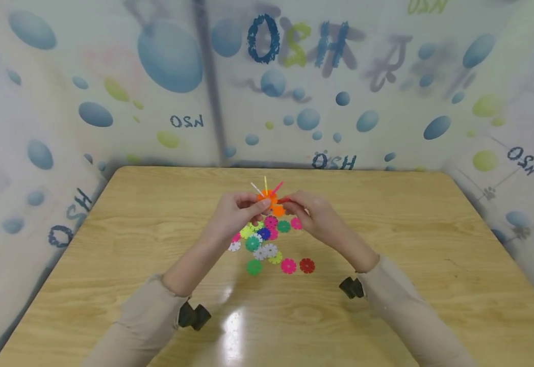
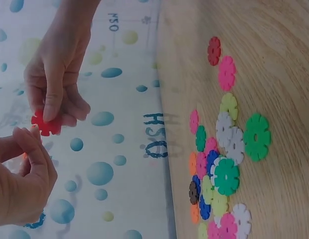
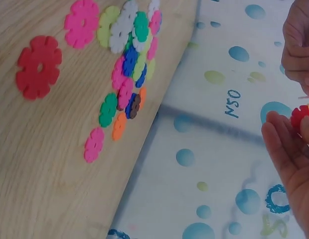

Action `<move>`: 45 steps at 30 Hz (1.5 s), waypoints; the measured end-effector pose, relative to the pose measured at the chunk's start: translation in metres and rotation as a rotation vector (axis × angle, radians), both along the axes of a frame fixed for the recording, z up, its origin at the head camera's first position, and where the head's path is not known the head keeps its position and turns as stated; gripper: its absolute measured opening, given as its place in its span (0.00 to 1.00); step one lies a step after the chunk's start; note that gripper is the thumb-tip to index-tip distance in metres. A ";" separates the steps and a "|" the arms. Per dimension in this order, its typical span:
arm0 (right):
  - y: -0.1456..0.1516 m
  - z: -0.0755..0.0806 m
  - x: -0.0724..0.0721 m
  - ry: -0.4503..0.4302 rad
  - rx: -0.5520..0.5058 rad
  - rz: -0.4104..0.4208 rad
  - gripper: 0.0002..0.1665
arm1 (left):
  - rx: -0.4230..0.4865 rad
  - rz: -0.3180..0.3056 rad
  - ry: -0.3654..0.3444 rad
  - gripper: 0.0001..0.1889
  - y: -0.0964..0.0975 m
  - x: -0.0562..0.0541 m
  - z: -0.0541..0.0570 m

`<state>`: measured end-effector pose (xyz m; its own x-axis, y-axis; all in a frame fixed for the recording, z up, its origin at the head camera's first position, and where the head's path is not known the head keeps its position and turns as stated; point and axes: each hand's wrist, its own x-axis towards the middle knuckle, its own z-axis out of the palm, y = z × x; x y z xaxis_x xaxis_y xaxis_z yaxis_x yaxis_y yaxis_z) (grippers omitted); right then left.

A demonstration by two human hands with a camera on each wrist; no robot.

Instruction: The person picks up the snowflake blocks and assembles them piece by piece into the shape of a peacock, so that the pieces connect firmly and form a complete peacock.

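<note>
L hand pinched orange slotted disc, R hand red disc, toward counter's far edge; both were prob. light, stiff, best rim-held.

A wooden table carries colourful notched discs, many of them overlapping.

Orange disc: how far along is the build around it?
Done: a white disc, a yellow disc and a pink disc appear to stand edge-on in the orange disc, held by the left hand. In hand: the right hand pinches a red disc beside it; whether they have joined is unclear. Remaining: other discs lie loose on the table, so more could perhaps be added.
</note>
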<state>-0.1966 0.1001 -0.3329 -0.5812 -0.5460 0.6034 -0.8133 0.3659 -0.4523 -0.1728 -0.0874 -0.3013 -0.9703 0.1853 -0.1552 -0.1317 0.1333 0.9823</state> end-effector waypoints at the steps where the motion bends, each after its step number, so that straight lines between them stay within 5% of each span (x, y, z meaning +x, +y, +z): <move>1: 0.000 0.000 0.000 0.004 0.009 0.000 0.06 | -0.004 -0.006 -0.002 0.14 -0.001 0.000 0.000; 6: 0.000 0.000 0.000 0.075 0.043 -0.019 0.05 | -0.031 -0.030 0.010 0.14 -0.002 0.000 -0.001; 15: 0.000 0.013 0.009 0.495 0.390 -0.111 0.10 | -0.146 -0.027 0.009 0.11 0.000 0.001 -0.004; 20: -0.001 0.019 0.012 0.514 0.504 -0.123 0.13 | -0.099 -0.032 0.013 0.11 0.001 -0.001 -0.011; 23: -0.004 0.016 0.009 0.368 0.464 -0.116 0.12 | -0.072 -0.025 0.029 0.12 -0.004 -0.003 -0.016; 28: -0.004 0.002 -0.011 -0.288 0.322 -0.161 0.19 | -0.071 0.014 -0.005 0.13 -0.015 -0.009 -0.023; 30: -0.001 -0.008 -0.023 -0.479 0.381 -0.226 0.21 | -0.057 0.031 -0.030 0.13 -0.016 -0.011 -0.025; 34: -0.005 -0.039 -0.045 -0.614 0.588 -0.249 0.23 | -0.022 0.033 -0.071 0.13 -0.019 -0.013 -0.027; 37: -0.012 -0.059 -0.054 -0.690 0.642 -0.251 0.24 | -0.013 0.015 -0.088 0.13 -0.017 -0.013 -0.028; 45: -0.016 -0.063 -0.056 -0.824 0.433 -0.320 0.15 | 0.035 -0.005 -0.073 0.12 -0.017 -0.008 -0.026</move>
